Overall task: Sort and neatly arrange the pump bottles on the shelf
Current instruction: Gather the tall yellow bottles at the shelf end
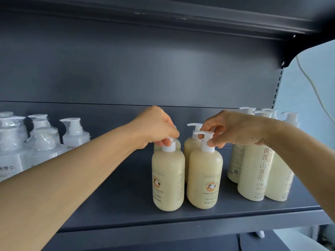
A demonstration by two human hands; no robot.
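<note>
Dark grey metal shelf (126, 200), matching back panel, another shelf overhead; pale wall with a hanging cable beyond the right upright. Far left we note a cluster of clear shrink-wrapped pump bottles (36, 140), packed close. Our left hand (159, 127) reaches in over the shelf, fingers curled tight and pinching the white pump of the front-left cream bottle (168, 180), which stands upright near the front edge. Just beside it stands the front-right cream bottle (204, 178), its pump neck pinched between thumb and fingers of our right hand (233, 129). Two more cream bottles stand behind, mostly hidden. Far right, taller pale bottles (253, 171) bunch together, our right forearm crossing in front of them.
</note>
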